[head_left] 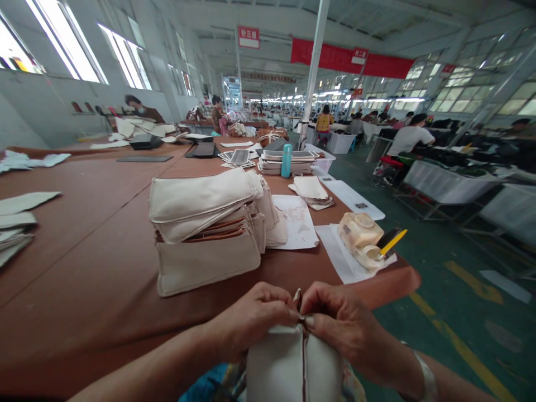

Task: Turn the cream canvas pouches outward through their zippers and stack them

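A cream leather piece (276, 363) with a brown-edged seam down its middle lies over my lap at the bottom of the view. My left hand (262, 312) pinches its upper end on the left side of the seam. From the right, my right hand (343, 315) grips the same end, thumb and fingers almost touching those of the left. A small tip of the material sticks up between the two hands. Just beyond them, a stack of similar cream leather pieces (209, 251) with brown inner edges rests on the table. My fingers hide the exact spot being pinched.
On the brown-covered table (84, 240) stand a glue-stained container (360, 229) with a yellow-handled brush (393, 243), white paper (295, 223), and a turquoise bottle (286, 161). Loose cream pieces (17, 223) lie at left. The table's right edge drops to a green floor. Other people work farther off.
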Available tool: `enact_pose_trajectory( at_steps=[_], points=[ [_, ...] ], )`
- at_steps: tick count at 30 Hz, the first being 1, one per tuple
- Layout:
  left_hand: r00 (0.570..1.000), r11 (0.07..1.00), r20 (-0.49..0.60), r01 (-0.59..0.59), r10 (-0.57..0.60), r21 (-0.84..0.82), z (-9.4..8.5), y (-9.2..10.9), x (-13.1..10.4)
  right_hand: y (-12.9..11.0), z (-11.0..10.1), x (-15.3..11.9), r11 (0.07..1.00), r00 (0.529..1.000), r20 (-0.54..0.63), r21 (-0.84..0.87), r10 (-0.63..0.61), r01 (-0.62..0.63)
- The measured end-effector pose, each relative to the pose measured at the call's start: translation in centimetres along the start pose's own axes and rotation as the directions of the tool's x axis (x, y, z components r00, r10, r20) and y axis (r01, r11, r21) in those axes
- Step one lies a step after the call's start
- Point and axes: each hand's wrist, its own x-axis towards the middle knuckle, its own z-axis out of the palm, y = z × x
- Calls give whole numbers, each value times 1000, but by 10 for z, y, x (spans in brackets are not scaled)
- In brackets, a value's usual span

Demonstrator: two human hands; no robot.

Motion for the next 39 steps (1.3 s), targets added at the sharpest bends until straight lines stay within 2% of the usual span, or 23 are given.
enact_pose_trajectory(
  at_steps=[2,4,8,12,15,17,20,22,24,26,28,30,33,37,39],
  points=[
    [999,991,-49,-20,14,-133,2,-1,-2,0,0,-3,998,998,13,30,-60,60],
    [999,979,-50,3,-14,-202,3,-1,-3,2,0,-6,993,994,16,45,-111,110],
    [992,964,74,114,-98,-242,4,-3,-3,6,0,-10,953,954,3,-46,-299,299],
    [990,982,130,80,-57,-174,1,-3,-3,5,-1,-9,808,835,30,-233,-549,540],
    [989,999,140,-43,38,32,1,0,-6,3,-2,-12,744,789,70,-289,-611,602],
    [979,965,152,-166,136,203,1,5,-10,4,-4,-16,811,834,71,-204,-547,549],
    [951,862,172,-307,258,403,1,13,-15,2,-10,-17,966,966,13,15,-257,256],
    [936,810,184,-352,300,470,1,17,-16,-2,-16,-13,994,995,50,77,-84,80],
    [928,777,185,-371,322,508,1,19,-16,-8,-23,-7,1000,984,178,22,-23,19],
    [925,757,190,-379,330,532,1,19,-15,-15,-29,-3,998,950,311,-63,-4,25],
    [925,755,189,-379,330,535,2,20,-15,-19,-32,-1,992,928,372,-117,-5,52],
    [921,766,190,-388,339,513,3,19,-15,-20,-31,-2,980,934,355,-162,-49,112],
    [920,809,168,-390,353,439,6,15,-14,-17,-25,-3,945,942,277,-211,-188,250],
    [956,953,185,-258,227,162,3,8,-9,-13,-23,-4,930,923,269,-170,-274,325],
    [965,962,170,-228,202,149,-1,11,-8,-13,-26,-4,933,912,299,-139,-280,331]
  ],
)
